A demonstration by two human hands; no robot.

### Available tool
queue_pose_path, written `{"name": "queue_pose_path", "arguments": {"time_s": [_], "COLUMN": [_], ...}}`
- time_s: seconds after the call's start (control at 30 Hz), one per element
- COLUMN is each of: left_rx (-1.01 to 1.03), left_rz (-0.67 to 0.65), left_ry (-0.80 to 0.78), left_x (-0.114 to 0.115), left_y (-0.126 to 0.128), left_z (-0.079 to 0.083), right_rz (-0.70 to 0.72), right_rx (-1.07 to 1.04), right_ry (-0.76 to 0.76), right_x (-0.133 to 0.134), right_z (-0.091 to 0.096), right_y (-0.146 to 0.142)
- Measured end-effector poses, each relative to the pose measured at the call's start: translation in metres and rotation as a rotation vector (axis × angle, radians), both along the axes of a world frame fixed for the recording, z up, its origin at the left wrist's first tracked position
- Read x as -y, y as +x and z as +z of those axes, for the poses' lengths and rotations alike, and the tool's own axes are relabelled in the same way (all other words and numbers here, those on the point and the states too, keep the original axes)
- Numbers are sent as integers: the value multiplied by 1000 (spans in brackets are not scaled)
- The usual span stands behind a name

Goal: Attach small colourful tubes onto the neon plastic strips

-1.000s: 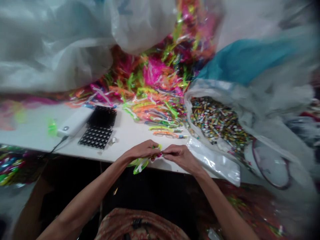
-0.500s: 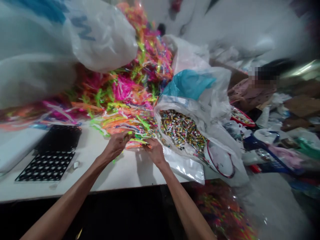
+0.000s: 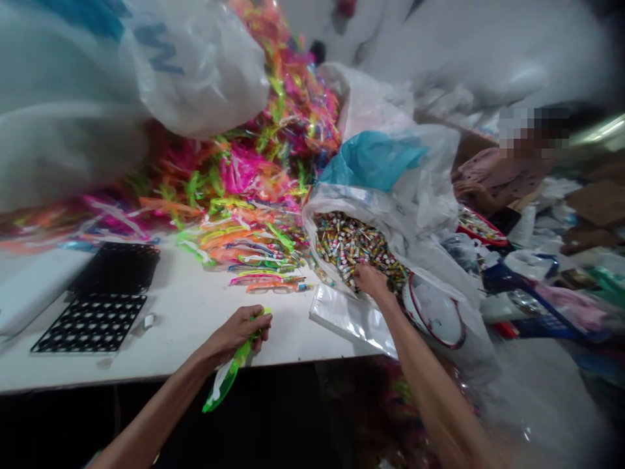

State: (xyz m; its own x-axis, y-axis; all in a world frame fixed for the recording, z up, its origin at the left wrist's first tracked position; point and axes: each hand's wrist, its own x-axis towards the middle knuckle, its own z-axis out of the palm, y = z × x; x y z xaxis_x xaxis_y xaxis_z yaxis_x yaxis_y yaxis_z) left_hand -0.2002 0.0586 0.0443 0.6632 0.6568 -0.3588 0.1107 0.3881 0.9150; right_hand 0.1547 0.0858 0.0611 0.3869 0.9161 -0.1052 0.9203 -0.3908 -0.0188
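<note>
My left hand (image 3: 250,327) is closed round one end of a green see-through plastic piece (image 3: 228,381) with a white strip along it. The piece slants down past the table's front edge. My right hand (image 3: 372,281) reaches into a white plastic bag (image 3: 317,195) and touches a heap of small multicoloured cylinders (image 3: 344,244). Its fingers are curled, their tips partly hidden, and I cannot make out what is in them. Between the hands, a row of similar long plastic pieces (image 3: 261,268) in green, pink and orange lies on the white table (image 3: 195,312).
A large pile of neon plastic pieces (image 3: 244,170) fills the back. Black perforated trays (image 3: 90,324) lie at left. A clear plastic packet (image 3: 351,318) and a white red-rimmed bowl (image 3: 434,311) are near my right forearm. Another person (image 3: 498,172) sits at far right.
My left hand has drawn back towards the table's front edge with the green plastic piece. My right hand has left the row and moved right, into the bag of cylinders.
</note>
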Motion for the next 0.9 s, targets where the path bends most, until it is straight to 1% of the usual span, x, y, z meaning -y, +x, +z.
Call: {"name": "queue_pose_path", "arguments": {"time_s": [0.1,0.2,0.27,0.33,0.4,0.43,0.47,0.57,0.63,0.7,0.77,0.83,0.9], "left_rx": [14,-12,-9,18,42,47,52,64,82,110,134,139,137], "left_rz": [-30,-30,-30,-50,-82,-95,-103,-98,-107,-128,-137,-141,-151], "left_ry": [10,21,13,19,40,55,67,90,81,62,54,55,52], "left_x": [-1,0,3,5,6,6,5,4,4,5,4,3,3], "left_y": [1,0,0,0,2,4,6,15,18,19,15,9,5], "left_z": [3,6,7,8,9,10,12,18,21,23,24,25,26], "right_rz": [-12,-34,-66,-105,-116,-97,-62,77,117,123,135,146,131], "right_rx": [-38,-98,-143,-192,-251,-340,-481,-1085,-1376,-1522,-1568,-1566,-1577], "right_ry": [-14,26,81,147,198,216,227,201,133,64,21,4,26], "right_x": [0,6,9,14,21,26,32,52,62,67,67,63,59], "right_z": [-4,-1,6,17,30,35,38,41,38,35,32,30,28], "right_y": [-3,0,5,7,0,-8,-20,-71,-107,-135,-149,-155,-155]}}
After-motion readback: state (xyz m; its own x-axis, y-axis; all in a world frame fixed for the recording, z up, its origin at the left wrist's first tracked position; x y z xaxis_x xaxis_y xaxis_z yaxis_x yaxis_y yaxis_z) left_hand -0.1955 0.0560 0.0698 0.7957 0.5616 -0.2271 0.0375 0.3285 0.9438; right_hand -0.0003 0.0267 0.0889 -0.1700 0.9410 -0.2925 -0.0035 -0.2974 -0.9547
